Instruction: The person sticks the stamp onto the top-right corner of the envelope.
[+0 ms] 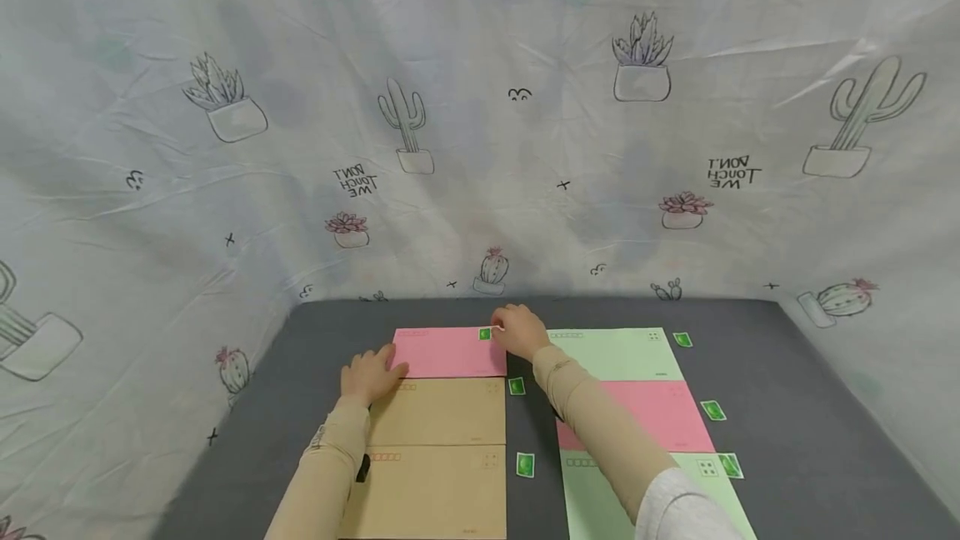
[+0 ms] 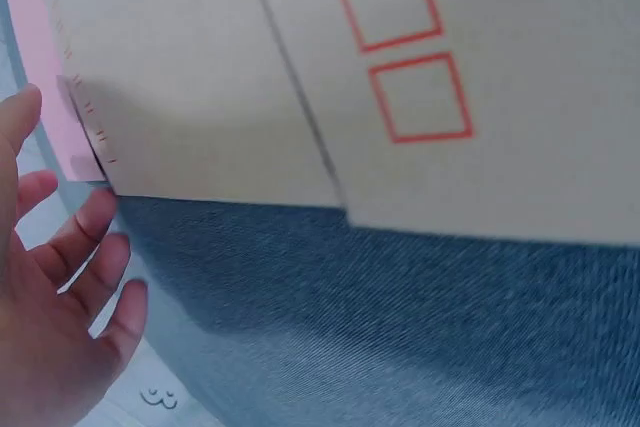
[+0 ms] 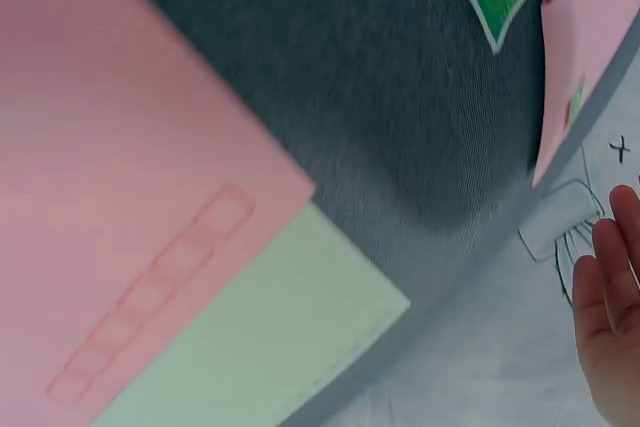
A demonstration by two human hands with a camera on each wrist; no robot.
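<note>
A pink envelope [image 1: 442, 358] lies at the far end of the left column, with a green stamp [image 1: 484, 334] at its upper right corner. My right hand [image 1: 521, 330] is at that corner, its fingertips right beside the stamp. At the envelope's left edge, my left hand [image 1: 368, 375] rests with the thumb on the paper and the fingers loosely spread. In the left wrist view, the left fingers [image 2: 85, 237] are relaxed beside the envelopes. Relaxed right fingers [image 3: 610, 267] show at the edge of the right wrist view.
Two tan envelopes [image 1: 442, 415] continue the left column. The right column has a far green envelope [image 1: 615, 352], a pink one [image 1: 660, 415] and a near green one [image 1: 592, 498], partly under my right arm. Loose green stamps [image 1: 525, 465] lie beside both columns. A patterned curtain [image 1: 517, 148] hangs behind.
</note>
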